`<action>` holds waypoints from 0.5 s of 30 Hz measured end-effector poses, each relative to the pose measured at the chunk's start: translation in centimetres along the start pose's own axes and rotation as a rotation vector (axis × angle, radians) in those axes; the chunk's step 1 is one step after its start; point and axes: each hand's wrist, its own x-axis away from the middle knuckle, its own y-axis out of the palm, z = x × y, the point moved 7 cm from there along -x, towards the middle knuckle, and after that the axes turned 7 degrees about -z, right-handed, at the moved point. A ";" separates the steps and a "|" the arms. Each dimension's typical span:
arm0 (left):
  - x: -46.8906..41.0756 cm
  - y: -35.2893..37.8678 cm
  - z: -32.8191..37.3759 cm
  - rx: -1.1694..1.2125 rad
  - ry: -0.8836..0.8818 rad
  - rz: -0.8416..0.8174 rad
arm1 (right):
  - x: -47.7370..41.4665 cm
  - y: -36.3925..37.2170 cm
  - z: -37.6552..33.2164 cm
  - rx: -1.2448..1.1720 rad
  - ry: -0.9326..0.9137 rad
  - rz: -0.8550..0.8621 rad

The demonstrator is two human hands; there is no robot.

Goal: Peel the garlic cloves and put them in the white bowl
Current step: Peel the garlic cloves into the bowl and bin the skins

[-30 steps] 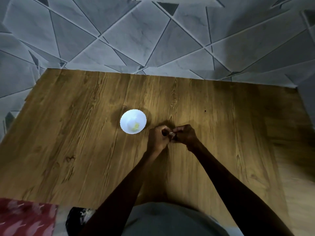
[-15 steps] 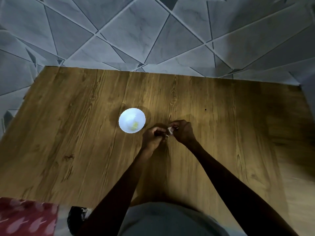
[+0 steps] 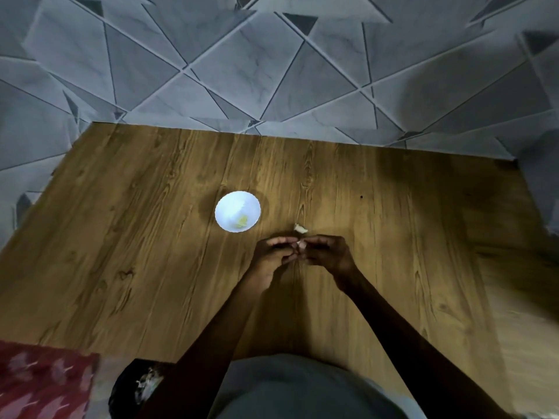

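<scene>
Nearest, the left hand (image 3: 272,257) and right hand (image 3: 328,252) meet over the wooden table (image 3: 151,237), fingertips pinching a small pale garlic clove (image 3: 300,244). Just beyond lies a pale scrap (image 3: 301,228). Farther left stands the white bowl (image 3: 230,205), containing a yellowish piece (image 3: 243,220).

White bowl (image 3: 233,207) with a pale yellow bit (image 3: 243,220) inside; brown table (image 3: 151,237) streaked with darker wavy wood grain. Grey tiles (image 3: 242,71), faintly marble-veined, patterned in triangles with darker lines. Off-white garlic clove (image 3: 299,244), red cloth (image 3: 39,385) with pale pink leaf-like marks, grey shirt (image 3: 302,388).
</scene>
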 end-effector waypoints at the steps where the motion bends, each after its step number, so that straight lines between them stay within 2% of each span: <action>1: 0.3 0.2 -0.6 -0.003 -0.001 -0.010 | 0.8 0.0 0.7 -0.072 0.029 0.022; 5: 2.0 0.4 -2.9 -0.072 0.003 0.013 | 3.1 0.2 2.3 -0.013 0.059 0.147; 7: 2.5 -0.2 -3.0 -0.343 0.076 0.081 | 3.6 0.2 2.9 0.116 0.038 0.174; 11: 3.4 -1.3 -1.4 -1.056 0.345 0.215 | 3.2 0.1 3.0 0.603 -0.025 0.179; 13: 3.2 -2.1 -1.9 -1.264 0.345 0.223 | 3.0 0.2 3.2 0.697 -0.006 0.165; 15: 3.4 -2.5 -2.5 -1.333 0.340 0.202 | 3.0 0.5 3.3 0.725 -0.006 0.164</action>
